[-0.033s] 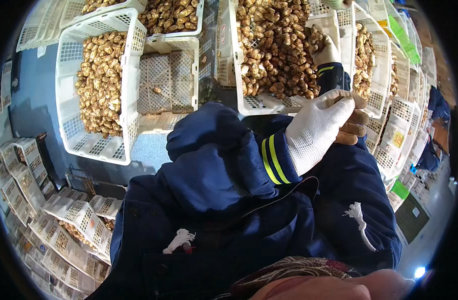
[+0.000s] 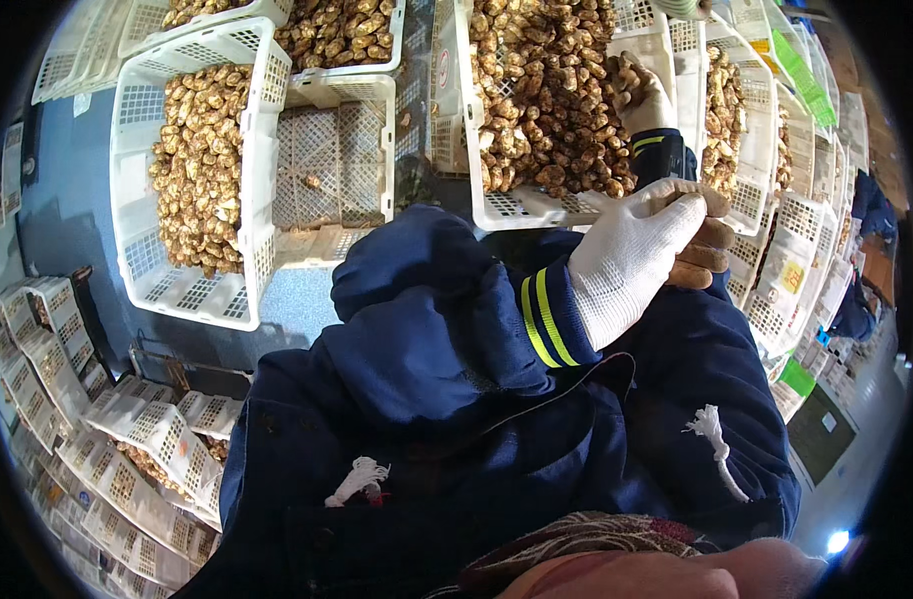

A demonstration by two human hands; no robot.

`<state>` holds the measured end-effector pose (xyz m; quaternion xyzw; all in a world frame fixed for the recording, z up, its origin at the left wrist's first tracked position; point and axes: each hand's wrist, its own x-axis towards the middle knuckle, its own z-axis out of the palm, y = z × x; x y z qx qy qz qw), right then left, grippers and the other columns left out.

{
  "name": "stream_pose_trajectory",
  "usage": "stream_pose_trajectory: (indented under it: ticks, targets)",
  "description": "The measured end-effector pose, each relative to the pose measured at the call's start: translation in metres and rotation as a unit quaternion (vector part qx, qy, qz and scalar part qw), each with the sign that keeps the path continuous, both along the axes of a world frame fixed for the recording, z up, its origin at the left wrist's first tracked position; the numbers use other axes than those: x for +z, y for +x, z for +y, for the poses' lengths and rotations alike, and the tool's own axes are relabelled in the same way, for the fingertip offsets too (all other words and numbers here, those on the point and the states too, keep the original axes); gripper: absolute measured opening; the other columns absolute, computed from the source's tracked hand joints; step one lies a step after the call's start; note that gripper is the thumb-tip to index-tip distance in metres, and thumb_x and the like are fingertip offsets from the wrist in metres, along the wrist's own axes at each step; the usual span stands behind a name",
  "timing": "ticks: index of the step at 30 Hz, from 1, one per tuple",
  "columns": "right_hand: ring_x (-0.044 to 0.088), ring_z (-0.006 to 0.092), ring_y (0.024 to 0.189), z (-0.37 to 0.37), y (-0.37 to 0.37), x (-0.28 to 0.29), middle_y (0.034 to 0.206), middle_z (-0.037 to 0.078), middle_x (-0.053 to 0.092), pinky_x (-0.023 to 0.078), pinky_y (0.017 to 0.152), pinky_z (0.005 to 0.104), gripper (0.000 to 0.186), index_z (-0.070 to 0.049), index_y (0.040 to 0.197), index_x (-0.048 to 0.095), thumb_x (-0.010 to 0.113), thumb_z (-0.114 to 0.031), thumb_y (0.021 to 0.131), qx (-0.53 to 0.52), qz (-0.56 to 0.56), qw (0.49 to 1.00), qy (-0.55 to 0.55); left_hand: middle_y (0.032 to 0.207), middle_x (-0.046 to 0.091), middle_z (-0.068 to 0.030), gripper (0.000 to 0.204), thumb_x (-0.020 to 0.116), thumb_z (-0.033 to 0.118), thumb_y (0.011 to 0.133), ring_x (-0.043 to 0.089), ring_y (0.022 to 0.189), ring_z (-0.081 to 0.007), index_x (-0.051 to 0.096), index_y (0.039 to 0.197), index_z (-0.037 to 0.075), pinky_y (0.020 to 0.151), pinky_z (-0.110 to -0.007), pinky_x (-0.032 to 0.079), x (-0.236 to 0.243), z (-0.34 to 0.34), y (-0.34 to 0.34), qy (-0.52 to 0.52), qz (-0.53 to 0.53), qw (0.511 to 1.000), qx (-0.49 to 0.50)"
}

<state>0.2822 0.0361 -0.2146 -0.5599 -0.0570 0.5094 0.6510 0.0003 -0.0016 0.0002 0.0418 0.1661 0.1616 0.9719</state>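
Note:
My left hand [image 2: 640, 250], in a white glove with brown-stained fingers, is curled in front of a white plastic crate [image 2: 521, 212]. Its thumb meets the fingers; whatever they hold is hidden. My right hand [image 2: 638, 98], in a dirty glove, is at the crate's right side among a heap of small, knobbly brown tuber-like pieces [image 2: 536, 110]. Its fingers are curled, and I cannot make out what is in them.
A crate of paler pieces [image 2: 197, 160] stands left, beside a crate [image 2: 332, 160] with a few scraps. Another gloved hand [image 2: 684, 8], apparently someone else's, shows at the top edge. Stacked crates [image 2: 776, 260] line the right and lower left [image 2: 152, 429].

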Motion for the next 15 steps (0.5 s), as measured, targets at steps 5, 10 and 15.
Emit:
stream_pose_trajectory:
  ticks: [5, 10, 15]
  targets:
    - [0.056, 0.0082, 0.068, -0.004, -0.015, 0.023, 0.097, 0.002, 0.066, 0.043, 0.055, 0.0190, 0.028, -0.008, 0.118, 0.060, 0.062, -0.014, 0.091, 0.052, -0.025, 0.998, 0.025, 0.101, 0.067, -0.0107, 0.032, 0.042, 0.025, 0.102, 0.067, 0.088, -0.0207, 0.057, 0.117, 0.001, 0.075, -0.028, 0.055, 0.003, 0.001, -0.003, -0.001, -0.001, 1.000, -0.002]
    - [0.066, 0.0160, 0.080, 0.010, -0.038, 0.006, 0.106, 0.010, 0.067, 0.054, 0.070, 0.0289, 0.038, -0.007, 0.121, 0.058, 0.064, -0.023, 0.087, 0.322, -0.404, 0.806, -0.289, 0.101, 0.067, -0.0112, 0.032, 0.043, 0.024, 0.102, 0.067, 0.088, -0.0209, 0.058, 0.117, 0.000, 0.075, -0.028, 0.055, 0.002, -0.001, -0.004, -0.017, -0.024, 1.000, 0.003]
    - [0.061, 0.0313, 0.111, 0.035, -0.096, -0.011, 0.124, 0.016, 0.061, 0.048, 0.094, 0.0406, 0.065, -0.009, 0.127, 0.058, 0.056, -0.055, 0.082, 0.449, -0.676, 0.447, -0.376, 0.101, 0.067, -0.0116, 0.031, 0.045, 0.023, 0.101, 0.068, 0.087, -0.0214, 0.057, 0.117, 0.000, 0.074, -0.029, 0.055, -0.002, 0.004, -0.006, -0.021, -0.014, 1.000, 0.006]
